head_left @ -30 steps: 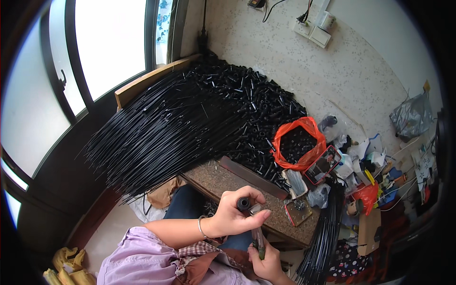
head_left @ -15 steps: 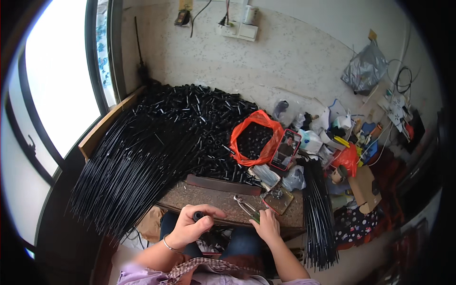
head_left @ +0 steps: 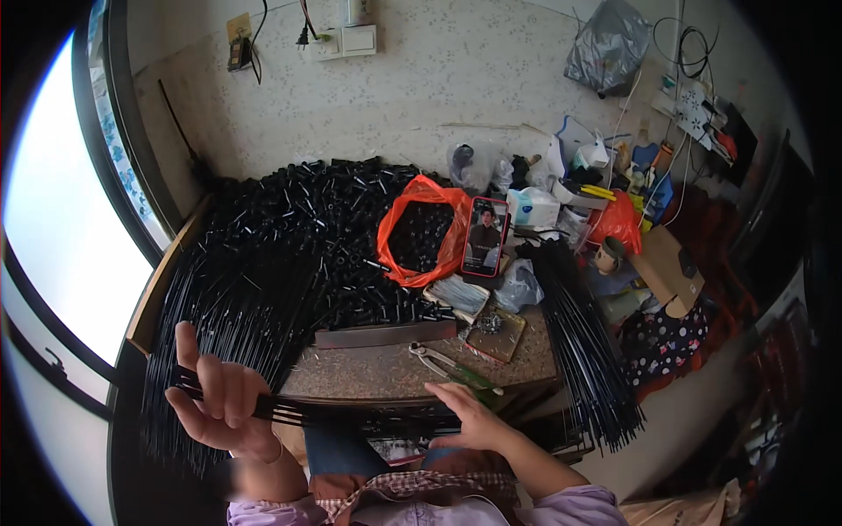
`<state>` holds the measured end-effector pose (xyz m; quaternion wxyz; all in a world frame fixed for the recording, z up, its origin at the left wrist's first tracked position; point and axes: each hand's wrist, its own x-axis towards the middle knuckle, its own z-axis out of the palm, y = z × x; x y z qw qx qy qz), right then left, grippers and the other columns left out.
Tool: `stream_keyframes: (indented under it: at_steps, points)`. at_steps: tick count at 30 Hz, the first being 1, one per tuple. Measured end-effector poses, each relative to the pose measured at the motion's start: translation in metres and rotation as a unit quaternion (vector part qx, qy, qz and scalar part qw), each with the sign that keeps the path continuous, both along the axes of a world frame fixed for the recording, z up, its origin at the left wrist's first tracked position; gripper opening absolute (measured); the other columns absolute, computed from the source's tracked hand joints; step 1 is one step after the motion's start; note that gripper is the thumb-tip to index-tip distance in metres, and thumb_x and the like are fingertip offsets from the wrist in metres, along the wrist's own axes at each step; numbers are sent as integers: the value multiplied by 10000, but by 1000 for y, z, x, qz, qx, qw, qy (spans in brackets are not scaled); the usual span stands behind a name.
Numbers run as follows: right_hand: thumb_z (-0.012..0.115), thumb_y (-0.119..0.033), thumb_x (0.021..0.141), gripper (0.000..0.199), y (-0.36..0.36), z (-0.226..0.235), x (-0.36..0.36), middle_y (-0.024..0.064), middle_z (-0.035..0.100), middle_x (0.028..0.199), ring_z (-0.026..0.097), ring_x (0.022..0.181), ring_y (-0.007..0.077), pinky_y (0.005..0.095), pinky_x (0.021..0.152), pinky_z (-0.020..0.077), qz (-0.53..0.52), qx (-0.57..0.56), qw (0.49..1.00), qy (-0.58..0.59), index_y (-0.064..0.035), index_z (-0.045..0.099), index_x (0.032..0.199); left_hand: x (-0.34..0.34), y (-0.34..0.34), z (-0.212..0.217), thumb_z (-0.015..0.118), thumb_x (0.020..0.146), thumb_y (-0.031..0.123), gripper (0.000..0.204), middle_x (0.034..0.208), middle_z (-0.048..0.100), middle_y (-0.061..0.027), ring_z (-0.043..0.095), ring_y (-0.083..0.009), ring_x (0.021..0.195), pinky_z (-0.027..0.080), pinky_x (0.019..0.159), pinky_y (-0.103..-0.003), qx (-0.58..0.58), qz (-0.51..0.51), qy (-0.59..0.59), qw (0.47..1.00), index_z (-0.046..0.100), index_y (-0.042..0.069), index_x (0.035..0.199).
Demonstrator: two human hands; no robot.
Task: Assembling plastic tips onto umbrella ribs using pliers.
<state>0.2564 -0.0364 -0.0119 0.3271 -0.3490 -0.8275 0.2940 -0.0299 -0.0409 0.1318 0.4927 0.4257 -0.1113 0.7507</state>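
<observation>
Speckled brown desk (head_left: 351,373) with materials apparently sorted by shape: a dense heap of long, thin black rods (head_left: 237,302) covers its left end, short black tubular pieces (head_left: 307,210) fill the rear, and a black rod bundle (head_left: 583,337) overhangs the right end, probably for easy reach. Along the front edge, slender black strands (head_left: 351,414) run crosswise; the grip of the left hand (head_left: 224,408) clasps their left part between its fingers, while the right hand (head_left: 478,425), fingers extended, meets their right part, perhaps to steady them; whether it grasps cannot be told. A flat brown bar (head_left: 386,334) likely fences the pieces off. An open red plastic bag (head_left: 395,219) adjoins a red-framed phone (head_left: 484,238), propped seemingly for viewing, its small lettering illegible; green-handled metal pliers (head_left: 474,377) lie near the front edge.
</observation>
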Motion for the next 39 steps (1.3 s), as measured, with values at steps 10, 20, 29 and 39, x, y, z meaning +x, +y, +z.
stream_keyframes:
  at_steps: [10, 20, 29, 39]
  points:
    - [580, -99, 806, 369, 28, 85, 148, 202, 605, 962, 592, 858, 303, 334, 777, 442, -473, 106, 874, -29, 23, 493, 1143, 19, 8, -44, 614, 816, 219, 474, 956, 614, -145, 567, -219, 961, 406, 888, -308, -194, 145, 392, 887, 492, -80, 1162]
    - [497, -358, 855, 479, 45, -55, 281, 220, 488, 1157, 495, 1010, 372, 407, 892, 383, -527, -35, 791, -308, 2, 491, 1172, 7, 10, -97, 383, 787, -83, 295, 913, 626, -86, 601, -93, 562, 469, 508, -215, -348, 115, 502, 784, 560, 7, 1005]
    - [507, -359, 865, 507, 41, 42, 206, 207, 519, 1177, 481, 1109, 331, 369, 881, 403, -519, -191, 766, -328, 12, 471, 1209, -90, 27, -130, 439, 644, -55, 281, 977, 615, -126, 573, -233, 975, 428, 879, -313, -344, 341, 548, 682, 572, -12, 888]
    - [493, -446, 850, 697, 48, 30, 193, 252, 375, 1307, 362, 1205, 362, 378, 986, 302, -527, -55, 780, -332, 67, 328, 1292, -279, 75, -192, 489, 770, 132, 115, 811, 566, -80, 554, -210, 781, 447, 627, -321, -379, 624, 682, 45, 575, 57, 787]
